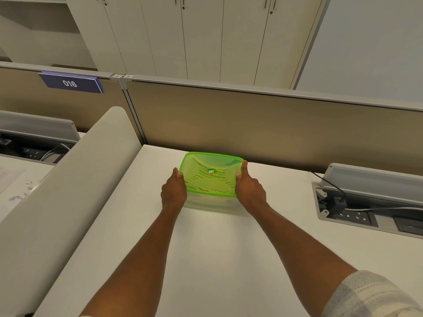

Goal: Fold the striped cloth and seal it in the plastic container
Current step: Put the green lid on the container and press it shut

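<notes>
Both hands grip lidded container (211, 202), striped cloth (206, 187) inside.

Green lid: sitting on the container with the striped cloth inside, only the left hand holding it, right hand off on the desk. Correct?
Not quite. The head view shows both hands on it: the left hand grips the left side and the right hand grips the right side. The green lid is on the container, with the striped cloth visible through it.
</notes>
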